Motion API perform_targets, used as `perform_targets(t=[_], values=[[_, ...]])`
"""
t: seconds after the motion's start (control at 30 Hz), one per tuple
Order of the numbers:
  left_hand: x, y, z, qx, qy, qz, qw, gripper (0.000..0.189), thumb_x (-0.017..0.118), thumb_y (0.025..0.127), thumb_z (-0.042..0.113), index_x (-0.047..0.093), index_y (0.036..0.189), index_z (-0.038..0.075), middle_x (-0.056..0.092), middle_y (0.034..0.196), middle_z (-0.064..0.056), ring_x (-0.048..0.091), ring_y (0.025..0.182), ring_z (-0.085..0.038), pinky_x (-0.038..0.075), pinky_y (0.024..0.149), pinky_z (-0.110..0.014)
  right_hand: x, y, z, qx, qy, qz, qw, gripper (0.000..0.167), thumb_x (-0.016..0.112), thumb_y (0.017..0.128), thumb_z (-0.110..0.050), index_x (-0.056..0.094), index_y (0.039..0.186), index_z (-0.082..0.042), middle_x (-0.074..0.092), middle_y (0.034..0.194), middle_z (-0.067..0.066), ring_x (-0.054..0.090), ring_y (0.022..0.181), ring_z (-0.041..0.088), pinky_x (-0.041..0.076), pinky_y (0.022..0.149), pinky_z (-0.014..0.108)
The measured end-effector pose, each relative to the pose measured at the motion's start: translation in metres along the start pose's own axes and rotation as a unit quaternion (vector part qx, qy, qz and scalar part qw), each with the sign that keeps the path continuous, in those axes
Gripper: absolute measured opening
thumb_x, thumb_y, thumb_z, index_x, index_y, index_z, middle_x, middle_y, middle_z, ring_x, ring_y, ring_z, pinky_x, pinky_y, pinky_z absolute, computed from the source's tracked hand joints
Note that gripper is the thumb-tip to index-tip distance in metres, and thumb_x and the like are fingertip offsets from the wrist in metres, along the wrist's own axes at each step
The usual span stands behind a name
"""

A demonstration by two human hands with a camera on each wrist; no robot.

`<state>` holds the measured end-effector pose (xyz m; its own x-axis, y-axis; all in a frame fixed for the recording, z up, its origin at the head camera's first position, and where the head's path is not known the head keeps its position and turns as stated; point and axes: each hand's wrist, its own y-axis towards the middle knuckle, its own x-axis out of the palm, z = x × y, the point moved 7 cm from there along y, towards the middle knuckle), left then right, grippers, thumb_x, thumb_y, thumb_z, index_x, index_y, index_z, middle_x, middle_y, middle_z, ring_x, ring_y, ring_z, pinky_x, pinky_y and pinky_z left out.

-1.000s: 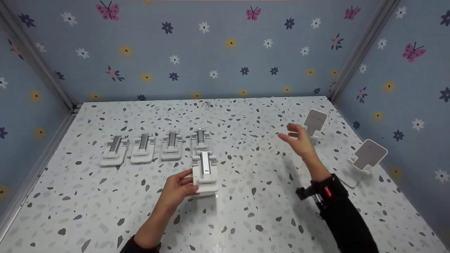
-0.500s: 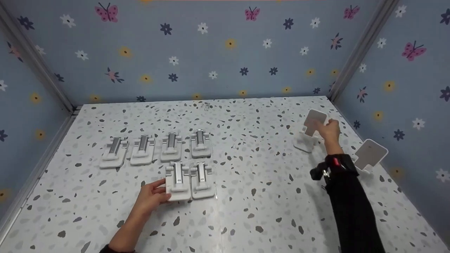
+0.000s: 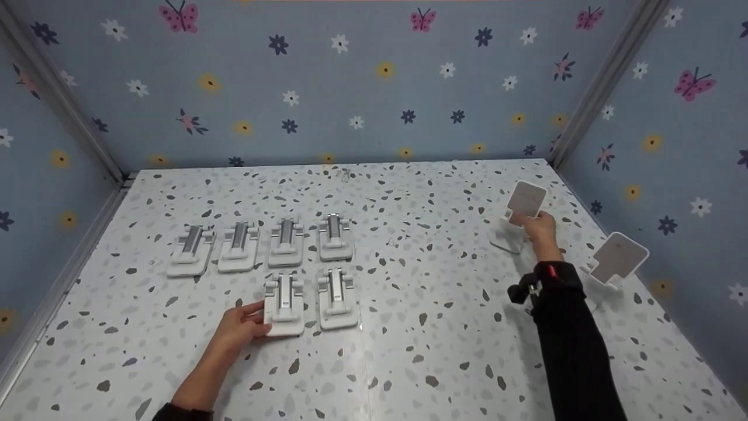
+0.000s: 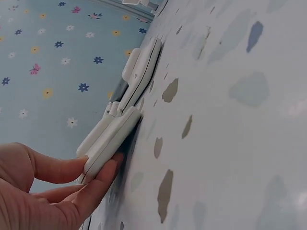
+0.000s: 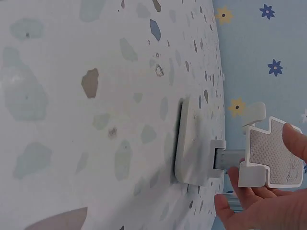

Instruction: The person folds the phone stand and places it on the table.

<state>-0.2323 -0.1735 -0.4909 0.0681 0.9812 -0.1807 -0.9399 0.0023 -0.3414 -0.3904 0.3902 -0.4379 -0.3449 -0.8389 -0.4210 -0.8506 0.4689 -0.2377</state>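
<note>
Plainly, the left hand (image 3: 241,326) pinches a folded stand (image 3: 285,318) between thumb and fingers.
The right hand (image 3: 540,233) grasps an unfolded stand (image 3: 529,197), its base (image 5: 192,151) below the fingers on the table (image 3: 421,333).

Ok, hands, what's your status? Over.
Left hand pinching a folded stand. Right hand gripping an unfolded stand. Nothing seen blocking either. Over.

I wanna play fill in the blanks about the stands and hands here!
1. The back row has ____ folded stands.
2. The left hand holds a stand from the ____ row.
3. The right hand holds one of ____ unfolded stands.
4. The pink insects on the wall are ____.

Missing words: four; front; two; butterflies.
</note>
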Motion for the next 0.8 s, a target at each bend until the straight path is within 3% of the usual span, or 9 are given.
perform_targets(t=[0.1,0.2,0.4,0.53,0.67,0.73,0.77,0.8], values=[[-0.001,-0.001,-0.001,-0.004,-0.001,-0.002,1.0,0.058,0.056,0.077,-0.012,0.029,0.129,-0.016,0.045,0.118,-0.034,0.056,0.098,-0.029,0.052,0.072,-0.027,-0.003,0.001,0.002,-0.003,0.011,0.025,0.9996,0.057,0.054,0.085,-0.019,0.033,0.133,0.003,0.037,0.134,0.017,0.039,0.115,0.024,0.039,0.091,0.032],[-0.003,-0.003,0.003,0.007,0.02,0.016,0.9996,0.055,0.058,0.076,-0.012,0.034,0.126,-0.017,0.051,0.111,-0.032,0.059,0.091,-0.026,0.053,0.069,-0.029,-0.005,0.002,0.004,0.002,0.038,0.049,0.9981,0.046,0.053,0.084,-0.012,0.044,0.126,0.003,0.046,0.124,0.015,0.049,0.101,0.018,0.044,0.078,0.025],[-0.003,-0.007,0.012,0.036,0.096,0.052,0.9934,0.047,0.061,0.073,-0.011,0.046,0.116,-0.018,0.058,0.093,-0.026,0.058,0.079,-0.023,0.053,0.065,-0.028,-0.008,0.011,0.009,0.011,0.109,0.072,0.9914,0.023,0.057,0.081,-0.003,0.058,0.104,0.002,0.06,0.088,0.008,0.057,0.071,0.009,0.046,0.058,0.021],[-0.004,-0.007,0.016,0.047,0.159,0.066,0.9839,0.043,0.064,0.071,-0.009,0.051,0.111,-0.017,0.059,0.088,-0.021,0.056,0.08,-0.026,0.051,0.062,-0.027,-0.004,0.012,0.002,0.013,0.111,0.075,0.9909,0.026,0.057,0.084,-0.004,0.055,0.109,0.002,0.06,0.097,0.011,0.058,0.077,0.012,0.048,0.065,0.024],[-0.006,-0.006,0.018,0.05,0.196,0.064,0.9773,0.044,0.066,0.069,-0.007,0.051,0.109,-0.019,0.058,0.087,-0.021,0.055,0.081,-0.028,0.048,0.065,-0.03,0.005,0.033,0.009,-0.027,0.13,0.048,0.9899,0.018,0.064,0.081,-0.012,0.06,0.099,-0.011,0.063,0.091,0.0,0.058,0.075,0.008,0.05,0.067,0.028],[-0.007,-0.006,0.019,0.05,0.204,0.061,0.9757,0.044,0.066,0.069,-0.006,0.051,0.108,-0.019,0.059,0.087,-0.022,0.055,0.08,-0.027,0.048,0.065,-0.031,0.011,0.024,0.001,-0.044,0.14,0.024,0.9889,0.019,0.063,0.082,-0.013,0.06,0.101,-0.009,0.063,0.096,0.003,0.059,0.083,0.01,0.05,0.075,0.032],[-0.007,-0.005,0.02,0.052,0.207,0.061,0.9751,0.044,0.066,0.068,-0.005,0.051,0.108,-0.019,0.059,0.087,-0.022,0.055,0.08,-0.028,0.048,0.066,-0.032,0.015,0.029,0.003,-0.063,0.158,0.004,0.9854,0.019,0.066,0.081,-0.015,0.061,0.098,-0.011,0.064,0.095,0.002,0.059,0.084,0.01,0.051,0.074,0.032],[-0.008,-0.005,0.021,0.054,0.21,0.062,0.9742,0.044,0.067,0.068,-0.005,0.052,0.107,-0.019,0.06,0.086,-0.021,0.056,0.079,-0.027,0.048,0.066,-0.031,0.018,0.013,-0.008,-0.074,0.162,-0.015,0.9838,0.021,0.064,0.082,-0.014,0.06,0.102,-0.009,0.062,0.099,0.004,0.058,0.087,0.012,0.05,0.076,0.031]])
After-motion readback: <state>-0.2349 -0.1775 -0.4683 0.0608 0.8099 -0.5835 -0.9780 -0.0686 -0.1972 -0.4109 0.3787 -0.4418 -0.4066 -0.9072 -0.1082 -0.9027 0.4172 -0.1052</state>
